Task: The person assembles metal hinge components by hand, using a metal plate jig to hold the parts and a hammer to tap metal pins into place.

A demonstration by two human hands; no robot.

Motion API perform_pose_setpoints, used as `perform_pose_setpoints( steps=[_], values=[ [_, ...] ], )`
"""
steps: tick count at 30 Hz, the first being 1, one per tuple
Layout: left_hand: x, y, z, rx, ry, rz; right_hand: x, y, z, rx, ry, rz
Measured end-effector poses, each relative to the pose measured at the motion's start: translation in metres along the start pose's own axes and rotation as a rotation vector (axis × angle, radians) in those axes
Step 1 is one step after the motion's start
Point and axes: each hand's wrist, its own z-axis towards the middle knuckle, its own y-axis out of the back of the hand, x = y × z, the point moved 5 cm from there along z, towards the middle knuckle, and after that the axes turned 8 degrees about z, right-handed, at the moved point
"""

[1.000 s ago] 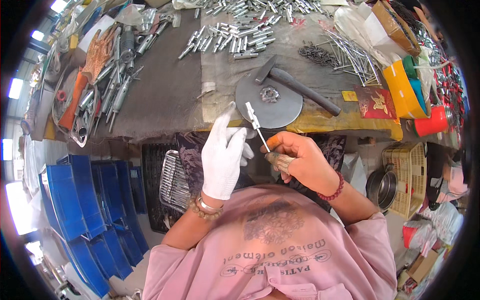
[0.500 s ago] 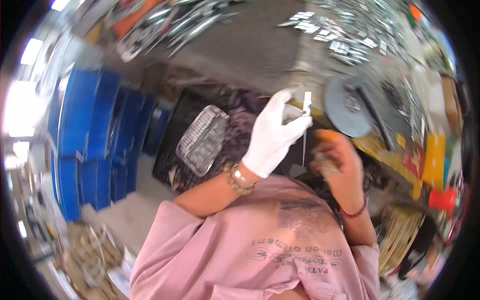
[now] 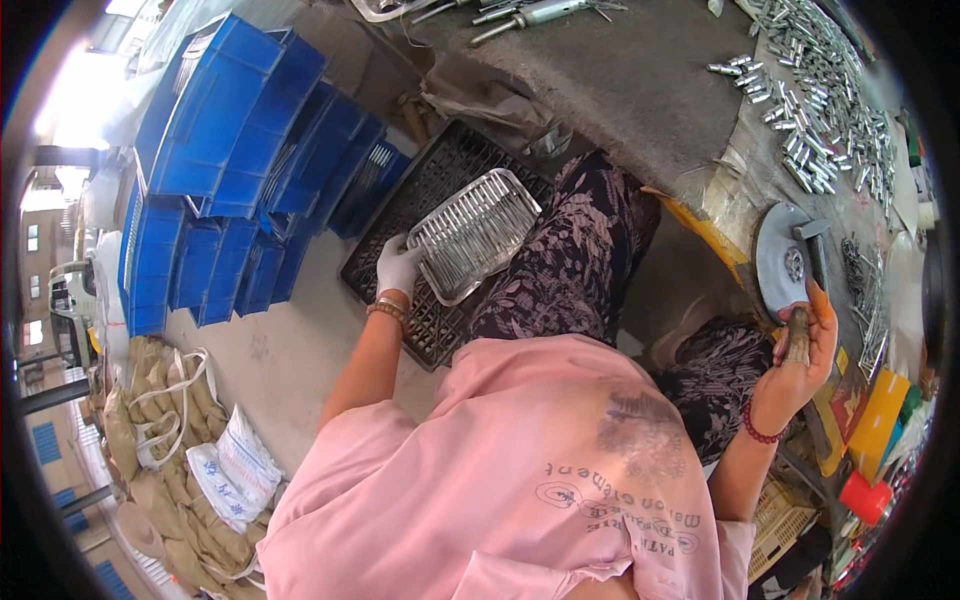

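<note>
My left hand (image 3: 398, 270), in a white glove, is at the left edge of a shiny metal tray (image 3: 458, 297) filled with thin metal rods (image 3: 475, 235). Its fingers are bent in by the rim; what they hold, if anything, is too small to make out. Out to the right, my bare right hand (image 3: 818, 345) is curled beside the lower edge of a grey round disc (image 3: 780, 258). Orange covering shows on one finger. Against the thumb is a worn brownish piece (image 3: 797, 337), either a wrapping or a held thing; I cannot tell which.
The tray rests on a black slatted crate (image 3: 375, 262) beside my leg. Blue bins (image 3: 215, 120) stand stacked at the left, above brown sacks (image 3: 165, 450). Many small metal parts (image 3: 815, 130) lie on the workbench (image 3: 640, 95), with a larger metal tool (image 3: 535, 17) at its far edge.
My left hand has gone from in front of me, where it held a thin rod with a shiny end, left to the tray. My right hand has moved right, toward the disc. The view has shifted.
</note>
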Motion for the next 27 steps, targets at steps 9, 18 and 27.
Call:
perform_pose_setpoints(
  steps=[9,18,27],
  values=[
    [0.025,-0.013,0.021,0.021,-0.072,0.148,0.001,-0.003,0.001,-0.031,-0.027,0.063],
    [-0.023,-0.019,0.007,-0.019,-0.262,0.530,0.013,0.003,-0.002,-0.097,0.032,0.028],
    [-0.266,0.009,-0.046,-0.224,-0.583,0.024,0.026,-0.021,-0.008,0.047,-0.018,0.097]
  ],
)
